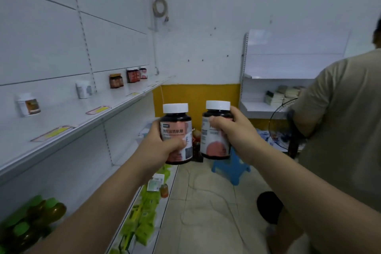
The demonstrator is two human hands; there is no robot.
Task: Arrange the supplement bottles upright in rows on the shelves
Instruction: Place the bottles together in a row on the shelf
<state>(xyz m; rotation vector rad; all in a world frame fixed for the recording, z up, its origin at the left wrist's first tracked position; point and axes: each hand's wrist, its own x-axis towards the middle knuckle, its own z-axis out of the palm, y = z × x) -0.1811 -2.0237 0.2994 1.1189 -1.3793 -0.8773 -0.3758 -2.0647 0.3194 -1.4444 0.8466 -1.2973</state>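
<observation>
Dark plastic, white-capped, the left supplement bottle [176,130] stands upright in the curled grip of the left hand [162,144], the right supplement bottle [216,132] likewise in the right hand [233,130], both in mid-air. Each should land base-flat on the white metal shelf [82,117] at left, label outward.

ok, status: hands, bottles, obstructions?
Left hand grips left supplement bottle, right hand grips right supplement bottle. Both upright, not yet on the shelf. Another person stands at right.
</observation>
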